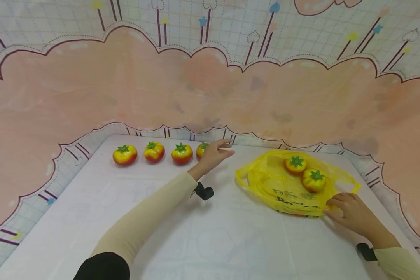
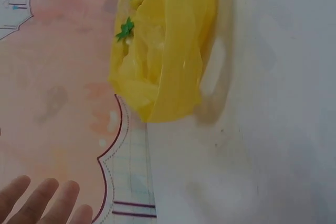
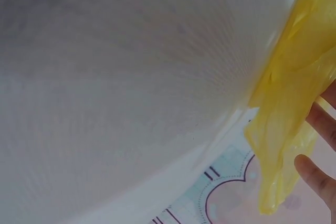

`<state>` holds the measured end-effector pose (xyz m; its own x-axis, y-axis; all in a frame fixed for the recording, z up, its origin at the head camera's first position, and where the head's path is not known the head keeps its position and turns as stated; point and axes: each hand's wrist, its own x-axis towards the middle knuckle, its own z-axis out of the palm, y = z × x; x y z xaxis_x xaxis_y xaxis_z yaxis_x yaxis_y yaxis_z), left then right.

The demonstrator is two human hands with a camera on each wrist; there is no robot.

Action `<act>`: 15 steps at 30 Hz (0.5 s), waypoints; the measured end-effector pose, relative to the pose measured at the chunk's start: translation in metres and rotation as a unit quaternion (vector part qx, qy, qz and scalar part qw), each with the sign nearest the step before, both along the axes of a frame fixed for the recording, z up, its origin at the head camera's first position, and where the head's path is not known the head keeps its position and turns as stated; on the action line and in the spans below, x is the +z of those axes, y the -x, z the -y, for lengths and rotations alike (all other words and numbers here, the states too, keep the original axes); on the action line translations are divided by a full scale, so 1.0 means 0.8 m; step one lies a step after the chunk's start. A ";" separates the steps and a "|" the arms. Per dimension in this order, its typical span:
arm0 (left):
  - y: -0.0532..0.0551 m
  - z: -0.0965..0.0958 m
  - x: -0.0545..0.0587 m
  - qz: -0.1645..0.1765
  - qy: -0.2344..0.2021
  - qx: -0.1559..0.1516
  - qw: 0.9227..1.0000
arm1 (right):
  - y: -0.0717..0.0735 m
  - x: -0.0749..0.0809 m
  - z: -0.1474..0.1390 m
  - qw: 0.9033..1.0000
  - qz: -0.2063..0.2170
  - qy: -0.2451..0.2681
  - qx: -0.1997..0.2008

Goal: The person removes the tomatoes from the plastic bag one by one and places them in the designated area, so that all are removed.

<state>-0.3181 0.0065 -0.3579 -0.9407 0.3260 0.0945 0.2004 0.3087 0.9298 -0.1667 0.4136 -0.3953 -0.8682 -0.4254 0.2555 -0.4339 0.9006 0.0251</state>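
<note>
My left hand [image 1: 215, 153] reaches over the far side of the table, its fingers extended toward the right and nothing held. It partly hides a red-and-yellow tomato [image 1: 202, 147] with a green leafy top. In the left wrist view, straight fingertips [image 2: 39, 203] show at the lower left corner, apart from the bag. My right hand [image 1: 351, 214] grips the near right edge of a yellow plastic bag [image 1: 266, 186]. Two tomatoes, one farther back [image 1: 295, 165] and one nearer [image 1: 313, 180], lie at the bag. In the right wrist view, fingers [image 3: 323, 121] meet the thin yellow plastic.
Left of the left hand, three more tomatoes stand in a row: one at the left end [image 1: 125, 155], a middle one [image 1: 154, 151] and another [image 1: 182, 154]. All rest on a white table [image 1: 203, 237]. A patterned pink cloth [image 1: 210, 93] hangs behind it.
</note>
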 end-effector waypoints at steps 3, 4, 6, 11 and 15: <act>0.002 -0.017 0.000 -0.013 0.019 -0.008 1.000 | -0.001 0.000 0.000 1.000 0.001 -0.001 0.001; 0.003 -0.022 0.000 -0.017 0.026 -0.010 0.999 | -0.001 -0.001 0.000 1.000 0.000 -0.001 0.002; 0.005 -0.033 0.001 -0.028 0.029 -0.019 0.999 | -0.002 -0.001 0.000 1.000 -0.003 -0.003 0.005; 0.011 -0.055 0.004 -0.048 0.024 -0.040 0.998 | -0.003 0.000 -0.001 1.000 -0.004 -0.002 0.011; 0.015 -0.071 0.005 -0.050 0.033 -0.043 0.997 | -0.005 0.002 0.000 1.000 0.007 -0.002 0.004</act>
